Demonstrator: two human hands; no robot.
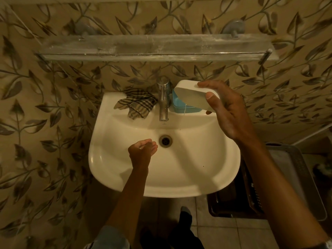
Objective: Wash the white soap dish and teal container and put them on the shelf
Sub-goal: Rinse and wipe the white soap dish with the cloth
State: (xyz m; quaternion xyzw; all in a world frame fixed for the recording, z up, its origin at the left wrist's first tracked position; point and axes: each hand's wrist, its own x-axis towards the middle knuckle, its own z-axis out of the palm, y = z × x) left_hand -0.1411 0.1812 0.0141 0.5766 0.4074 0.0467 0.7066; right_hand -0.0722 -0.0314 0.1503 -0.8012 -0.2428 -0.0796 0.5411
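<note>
My right hand (228, 112) grips the white soap dish (190, 95), tilted above the sink's back right ledge, with a thin thread of water running off it. The teal container (183, 105) stands on that ledge, partly hidden behind the dish, right of the tap. My left hand (142, 151) hangs low inside the white sink (206, 159), just left of the drain (165, 140), fingers bunched together with nothing visible in them. The glass shelf (154, 47) runs across the wall above the sink and carries nothing.
A chrome tap (163, 99) stands at the sink's back centre, no water running from it. A checked cloth (137, 104) lies crumpled on the ledge to its left. A grey plastic basket (294, 178) and a dark crate (233, 200) sit on the floor at right.
</note>
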